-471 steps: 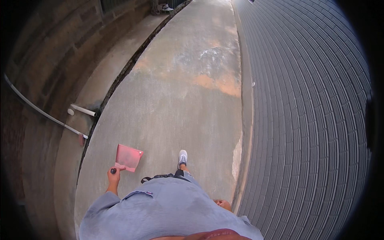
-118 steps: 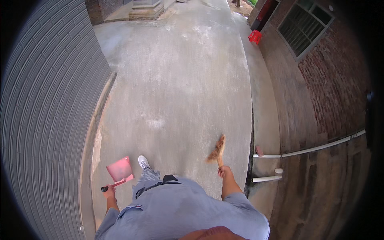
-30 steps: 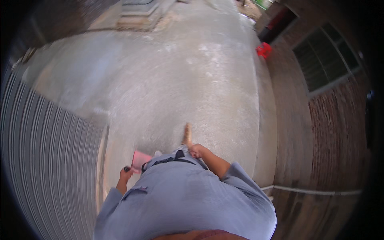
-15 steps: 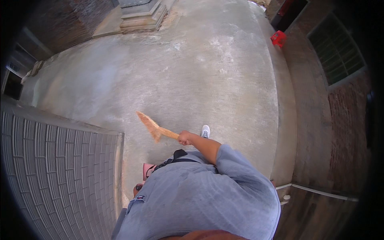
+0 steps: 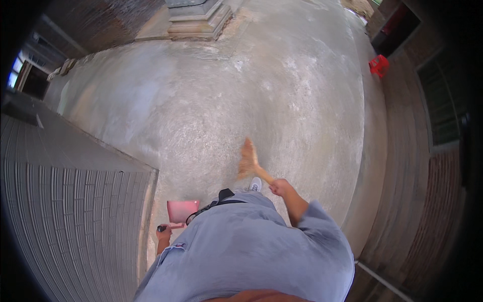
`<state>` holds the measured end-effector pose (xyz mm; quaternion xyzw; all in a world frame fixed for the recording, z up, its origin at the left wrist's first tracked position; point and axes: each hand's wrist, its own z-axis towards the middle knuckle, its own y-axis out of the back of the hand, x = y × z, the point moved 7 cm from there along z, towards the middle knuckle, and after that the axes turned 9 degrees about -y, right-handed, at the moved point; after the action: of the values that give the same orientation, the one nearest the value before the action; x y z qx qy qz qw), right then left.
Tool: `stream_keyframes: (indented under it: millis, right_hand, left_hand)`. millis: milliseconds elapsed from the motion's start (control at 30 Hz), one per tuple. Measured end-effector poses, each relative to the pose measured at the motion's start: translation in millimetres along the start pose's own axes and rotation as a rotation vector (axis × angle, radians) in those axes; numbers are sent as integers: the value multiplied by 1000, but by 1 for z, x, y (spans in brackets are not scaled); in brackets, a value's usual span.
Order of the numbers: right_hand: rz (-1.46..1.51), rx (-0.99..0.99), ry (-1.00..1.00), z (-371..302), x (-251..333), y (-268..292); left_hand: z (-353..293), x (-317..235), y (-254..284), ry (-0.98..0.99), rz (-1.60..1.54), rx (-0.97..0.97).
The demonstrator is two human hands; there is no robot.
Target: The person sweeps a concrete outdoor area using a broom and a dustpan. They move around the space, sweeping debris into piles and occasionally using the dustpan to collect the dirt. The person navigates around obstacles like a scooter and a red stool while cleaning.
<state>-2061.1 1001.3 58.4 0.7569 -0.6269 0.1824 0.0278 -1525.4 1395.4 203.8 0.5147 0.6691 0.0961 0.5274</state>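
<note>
Basically, both hands busy, one tool each. Right hand (image 5: pixel 279 186): fingers wrapped round the handle of a short broom (image 5: pixel 249 161), clamped tight. Broom is out front, roughly center; handle runs far and left from the fist, fan-shaped bristles reddish brown, a bit blurred. Can't tell if bristle tips touch the concrete floor (image 5: pixel 307 126) or sit just above it. Left hand (image 5: pixel 163 233): closed on the handle of a pink dustpan (image 5: pixel 182 210), black handle end poking out at the left of the fist. Pan is near and left, beside the body, broad side far, handle side near; can't tell if it rests on the floor. Broom and dustpan well apart.

White shoe (image 5: pixel 256 184) just nearer than the bristles, close to the broom handle. Grey-blue shirt (image 5: pixel 246 251) fills the near middle, black strap (image 5: pixel 232 202) at its far edge. Left: grey ribbed wall (image 5: pixel 75 211), corner close to the pan. Far left of center: stepped stone base (image 5: pixel 198 25). Far right: red plastic item (image 5: pixel 379 65) by a dark doorway (image 5: pixel 397 31). Right: window (image 5: pixel 443 100) above brickwork (image 5: pixel 433 201). Near right: white pipe (image 5: pixel 385 281).
</note>
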Motion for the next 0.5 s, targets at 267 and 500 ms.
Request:
stream_keyframes:
  millis: [267,500]
  right_hand:
    - [596,-274,-212,-52,-50,241]
    - [735,-673,-150,-89,-84,326]
  left_hand:
    - [43,-110,-77,52,-130,170]
    - [84,-222,-137,58,-142,331]
